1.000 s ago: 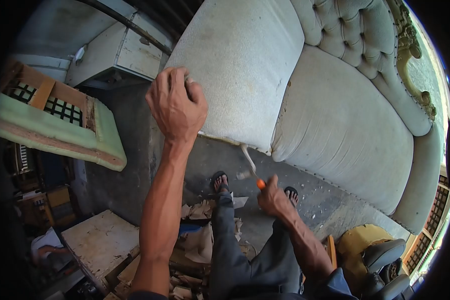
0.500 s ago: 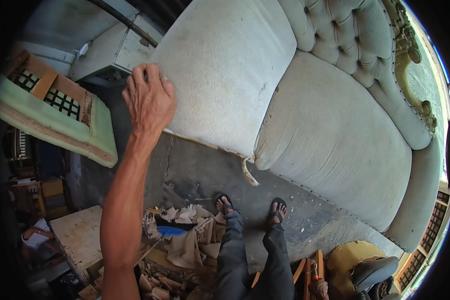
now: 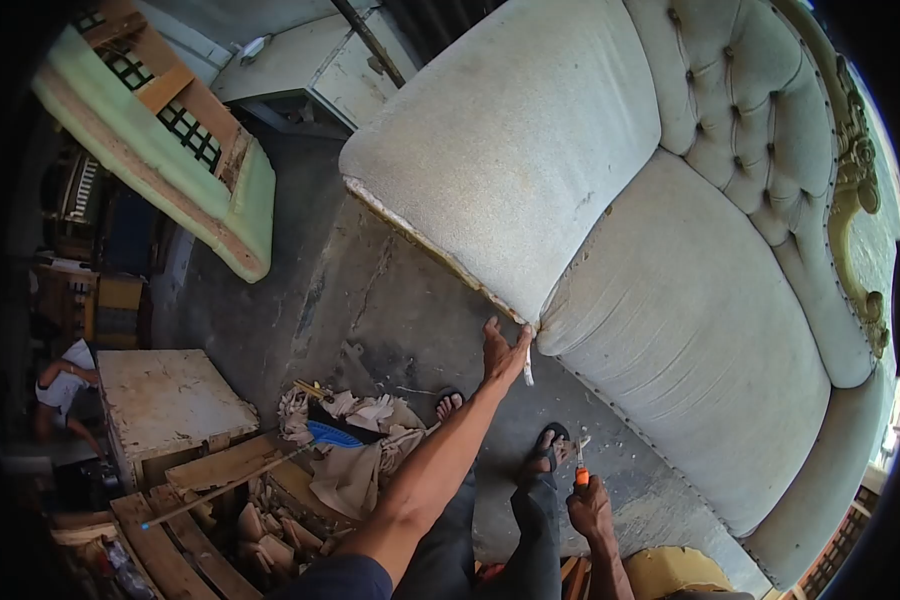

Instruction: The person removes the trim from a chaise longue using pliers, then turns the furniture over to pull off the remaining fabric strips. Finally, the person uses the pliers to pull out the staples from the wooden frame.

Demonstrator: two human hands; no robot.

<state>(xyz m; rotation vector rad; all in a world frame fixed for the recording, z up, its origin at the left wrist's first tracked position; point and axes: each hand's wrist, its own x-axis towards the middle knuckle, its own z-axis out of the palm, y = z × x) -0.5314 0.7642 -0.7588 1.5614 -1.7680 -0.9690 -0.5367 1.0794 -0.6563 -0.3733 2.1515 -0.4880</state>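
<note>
My left hand reaches to the near corner of a pale upholstered sofa seat, thumb and fingers apart, fingertips right at its frayed lower edge. A loose strip of trim hangs beside those fingers. Lower down, near my right foot, my right hand is closed round an orange-handled tool with a narrow metal end pointing up and away. Right of that seat, a second seat section meets the buttoned backrest.
A green padded furniture piece with a wooden frame stands at left. Fabric scraps and wood pieces lie below a worn box. Another person is at the far left. A yellow foam piece sits at the bottom.
My left hand has moved from the seat's far left corner down and right to its near corner. The right hand has come up into fuller view with the orange-handled tool.
</note>
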